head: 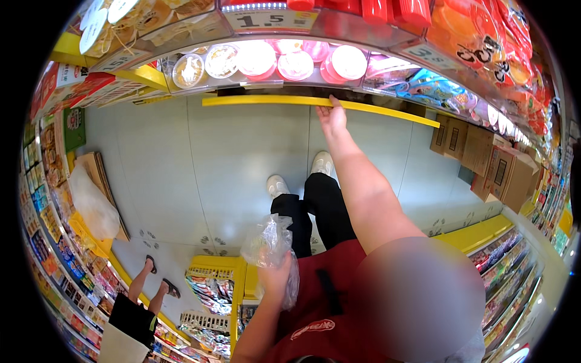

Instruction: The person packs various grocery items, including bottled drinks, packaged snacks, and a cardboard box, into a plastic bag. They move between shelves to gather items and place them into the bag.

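At the foot of a lit display, my right hand [332, 117] grips the edge of a long yellow panel [268, 100], with finger ends over its rim. The panel stands out from the display base, and a dark gap shows behind it, its contents hard to make out. Close to my body, my left hand [276, 272] is closed on a crumpled clear plastic bag [268, 240]; whether anything is inside it I cannot tell. Above the panel, round lidded tubs [257, 59] and blue-wrapped packets [431, 86] sit in clear bins.
Cardboard boxes [506, 170] stand on the floor at right. Flattened cardboard [100, 177] and a white plastic bag [93, 202] lean by the left shelves. A person in black shorts [129, 320] stands at lower left, near yellow racks [215, 262] with white baskets.
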Demonstrator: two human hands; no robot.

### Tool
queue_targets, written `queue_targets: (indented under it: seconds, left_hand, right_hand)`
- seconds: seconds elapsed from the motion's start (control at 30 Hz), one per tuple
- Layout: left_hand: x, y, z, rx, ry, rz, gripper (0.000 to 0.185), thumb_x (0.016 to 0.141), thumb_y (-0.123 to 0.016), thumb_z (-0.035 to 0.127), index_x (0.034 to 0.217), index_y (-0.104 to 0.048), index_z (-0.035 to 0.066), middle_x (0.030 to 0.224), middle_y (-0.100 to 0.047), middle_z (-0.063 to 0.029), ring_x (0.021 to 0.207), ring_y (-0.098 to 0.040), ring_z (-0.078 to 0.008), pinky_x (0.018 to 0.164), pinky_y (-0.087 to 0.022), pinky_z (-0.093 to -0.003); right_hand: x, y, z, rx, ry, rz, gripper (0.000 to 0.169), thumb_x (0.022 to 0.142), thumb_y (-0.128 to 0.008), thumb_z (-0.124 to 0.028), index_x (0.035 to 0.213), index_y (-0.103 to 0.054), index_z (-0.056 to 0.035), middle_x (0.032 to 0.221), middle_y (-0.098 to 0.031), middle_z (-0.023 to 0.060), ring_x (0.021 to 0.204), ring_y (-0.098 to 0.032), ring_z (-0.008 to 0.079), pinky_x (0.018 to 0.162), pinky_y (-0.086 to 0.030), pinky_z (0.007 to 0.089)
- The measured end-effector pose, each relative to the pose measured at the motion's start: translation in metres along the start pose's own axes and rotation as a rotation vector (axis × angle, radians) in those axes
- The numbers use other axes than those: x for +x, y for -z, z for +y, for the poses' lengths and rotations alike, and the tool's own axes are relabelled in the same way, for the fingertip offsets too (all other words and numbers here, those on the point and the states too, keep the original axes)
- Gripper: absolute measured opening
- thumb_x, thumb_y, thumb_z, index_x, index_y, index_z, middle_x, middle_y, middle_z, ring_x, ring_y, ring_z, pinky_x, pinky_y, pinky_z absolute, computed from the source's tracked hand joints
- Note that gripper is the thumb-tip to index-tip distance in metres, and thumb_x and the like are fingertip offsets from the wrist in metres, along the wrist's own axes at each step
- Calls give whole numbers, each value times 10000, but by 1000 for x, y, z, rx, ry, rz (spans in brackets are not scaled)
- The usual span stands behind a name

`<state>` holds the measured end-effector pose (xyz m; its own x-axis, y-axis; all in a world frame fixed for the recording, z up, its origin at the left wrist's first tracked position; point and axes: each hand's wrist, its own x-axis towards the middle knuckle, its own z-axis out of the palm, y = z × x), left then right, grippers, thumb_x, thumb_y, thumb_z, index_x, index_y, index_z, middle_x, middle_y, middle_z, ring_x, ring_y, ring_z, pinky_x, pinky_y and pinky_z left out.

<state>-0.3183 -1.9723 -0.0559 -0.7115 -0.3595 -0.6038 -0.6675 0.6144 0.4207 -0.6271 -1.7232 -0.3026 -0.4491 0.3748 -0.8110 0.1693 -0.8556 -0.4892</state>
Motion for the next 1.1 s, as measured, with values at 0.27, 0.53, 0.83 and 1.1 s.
queue_targets:
  seconds: [0.27, 0.53, 0.83, 1.1]
  left_hand:
    - [17, -7, -47, -215, -92, -34, 491, 892, -590, 327, 1187, -522, -60, 1122, -597, -248, 1075, -564, -378, 935, -423, -387]
    - [18, -15, -39, -138, 56, -266, 384, 944, -537, 278, 1110, -575, -66, 1046, -640, -209, 968, -598, -241, 857, -441, -340]
    - [8, -36, -31, -169, 169, 0, 520, 789, -723, 185, 1139, -390, -9, 893, -547, -134, 768, -541, -243, 714, -447, -350]
    - [9, -46, -76, -172, 18, 173, 314, 708, -569, -10, 1000, -474, 52, 980, -474, -155, 910, -510, -294, 793, -420, -355]
  right_hand:
    - [-76, 97, 19, -304, 14, -32, 378, 897, -653, -264, 1158, -461, -70, 1058, -597, 88, 919, -634, 248, 784, -542, 376]
    - [-136, 180, 28, -599, -115, 13, 367, 904, -637, -320, 1129, -497, -66, 942, -640, 76, 742, -667, 189, 591, -533, 278]
    - [-174, 209, 29, -1278, -465, -125, 511, 897, -560, -497, 978, -620, 4, 789, -703, 133, 584, -660, 176, 513, -503, 264]
    - [-175, 77, 116, -2040, 684, -462, 1011, 591, -830, -504, 1369, -331, -94, 1366, -400, 210, 1115, -542, 376, 923, -460, 387]
